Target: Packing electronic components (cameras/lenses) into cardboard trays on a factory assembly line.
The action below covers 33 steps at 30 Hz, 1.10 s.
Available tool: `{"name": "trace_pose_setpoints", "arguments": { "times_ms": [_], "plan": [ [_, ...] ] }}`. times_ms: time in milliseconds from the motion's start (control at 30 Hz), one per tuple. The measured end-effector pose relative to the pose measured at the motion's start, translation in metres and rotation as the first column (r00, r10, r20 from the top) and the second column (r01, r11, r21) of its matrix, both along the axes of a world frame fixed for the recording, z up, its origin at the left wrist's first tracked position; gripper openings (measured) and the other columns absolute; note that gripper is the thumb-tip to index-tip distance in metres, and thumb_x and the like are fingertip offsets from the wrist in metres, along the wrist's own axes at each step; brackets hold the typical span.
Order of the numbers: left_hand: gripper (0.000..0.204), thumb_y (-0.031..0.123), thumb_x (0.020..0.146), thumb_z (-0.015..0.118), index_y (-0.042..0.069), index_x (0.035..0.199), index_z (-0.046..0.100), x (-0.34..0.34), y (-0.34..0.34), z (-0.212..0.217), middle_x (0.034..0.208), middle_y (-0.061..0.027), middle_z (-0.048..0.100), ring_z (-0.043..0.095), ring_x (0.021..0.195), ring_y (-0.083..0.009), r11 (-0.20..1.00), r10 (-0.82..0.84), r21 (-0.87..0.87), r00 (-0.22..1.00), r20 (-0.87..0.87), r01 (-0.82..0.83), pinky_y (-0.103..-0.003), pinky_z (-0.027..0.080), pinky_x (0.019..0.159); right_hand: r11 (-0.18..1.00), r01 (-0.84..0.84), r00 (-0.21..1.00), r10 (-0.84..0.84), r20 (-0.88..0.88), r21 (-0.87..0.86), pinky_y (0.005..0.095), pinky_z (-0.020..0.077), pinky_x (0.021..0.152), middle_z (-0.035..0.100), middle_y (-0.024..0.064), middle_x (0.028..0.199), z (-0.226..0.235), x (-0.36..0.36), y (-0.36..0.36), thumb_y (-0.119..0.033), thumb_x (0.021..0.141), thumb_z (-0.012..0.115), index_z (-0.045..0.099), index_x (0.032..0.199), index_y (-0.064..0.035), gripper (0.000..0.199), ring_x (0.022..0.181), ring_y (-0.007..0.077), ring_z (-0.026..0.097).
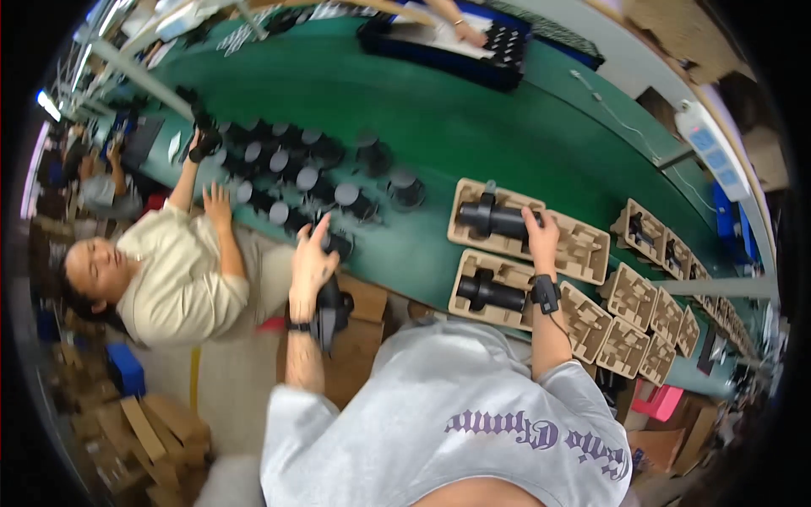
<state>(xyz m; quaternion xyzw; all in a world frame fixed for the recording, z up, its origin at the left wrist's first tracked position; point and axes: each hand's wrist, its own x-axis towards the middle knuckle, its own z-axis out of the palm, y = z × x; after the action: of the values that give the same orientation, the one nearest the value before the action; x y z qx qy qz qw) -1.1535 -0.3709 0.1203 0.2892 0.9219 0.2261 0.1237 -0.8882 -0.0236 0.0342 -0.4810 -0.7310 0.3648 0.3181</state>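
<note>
My right hand [541, 237] is closed round the end of a black cylindrical device [498, 220], which lies in the upper moulded brown pulp tray [574, 269]. A second black cylindrical device [494, 293] lies in the tray just below. My left hand [312, 264] is over the table's near edge with its fingers stretched out and apart, holding nothing I can see. Closest to its fingers is a black device [340, 246], at the near end of several black devices with round grey tops [309, 179]. A dark object [335, 306] shows beside my left wrist, its kind unclear.
Stacked pulp trays [627, 345] run along the green table [405, 110] on the right. A co-worker [182, 287] at the left holds a black device [205, 144]. Across the table, another person's hand [471, 35] is over a dark blue crate [439, 63]. A power strip [714, 152] is at upper right.
</note>
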Motion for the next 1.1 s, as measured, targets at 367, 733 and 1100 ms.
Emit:
{"name": "trace_pose_setpoints", "arguments": {
  "times_ms": [367, 733, 1100],
  "plan": [
    [0.037, 0.021, 0.084, 0.059, 0.017, 0.119, 0.046, -0.033, -0.026, 0.002, 0.106, -0.0192, 0.052, 0.06, 0.081, -0.0366, 0.957, -0.159, 0.227, 0.981, -0.114, 0.182, -0.043, 0.05, 0.071, 0.882, -0.213, 0.974, 0.159, 0.159, 0.42, 0.033, 0.0461, 0.08, 0.063, 0.0117, 0.097, 0.012, -0.02, -0.016, -0.012, 0.087, 0.06, 0.063, 0.098, -0.0002, 0.016, 0.09, 0.0239, 0.059],
    [0.06, 0.052, 0.089, 0.044, -0.005, 0.107, 0.044, 0.106, 0.01, -0.089, 0.09, -0.0177, 0.052, 0.051, 0.055, -0.0243, 0.803, -0.595, 0.232, -0.747, 0.295, -0.548, -0.038, 0.045, 0.044, 0.233, -0.709, 0.643, 0.6, -0.476, -0.665, 0.0336, 0.0465, 0.087, 0.056, 0.0125, 0.116, 0.142, -0.067, -0.172, -0.012, 0.068, 0.078, 0.046, 0.123, 0.0006, 0.065, 0.105, 0.0204, 0.053],
    [0.048, 0.049, 0.096, 0.037, 0.003, 0.107, 0.047, 0.157, 0.095, -0.024, 0.083, -0.0068, 0.048, 0.048, 0.065, -0.0171, 0.939, -0.303, 0.081, -0.69, 0.657, -0.335, -0.03, 0.042, 0.045, 0.778, -0.207, 0.932, -0.027, -0.361, -0.593, 0.029, 0.0484, 0.072, 0.062, 0.006, 0.092, 0.088, -0.01, -0.138, -0.017, 0.071, 0.076, 0.059, 0.105, -0.0001, 0.041, 0.082, 0.0132, 0.058]
  ]
}}
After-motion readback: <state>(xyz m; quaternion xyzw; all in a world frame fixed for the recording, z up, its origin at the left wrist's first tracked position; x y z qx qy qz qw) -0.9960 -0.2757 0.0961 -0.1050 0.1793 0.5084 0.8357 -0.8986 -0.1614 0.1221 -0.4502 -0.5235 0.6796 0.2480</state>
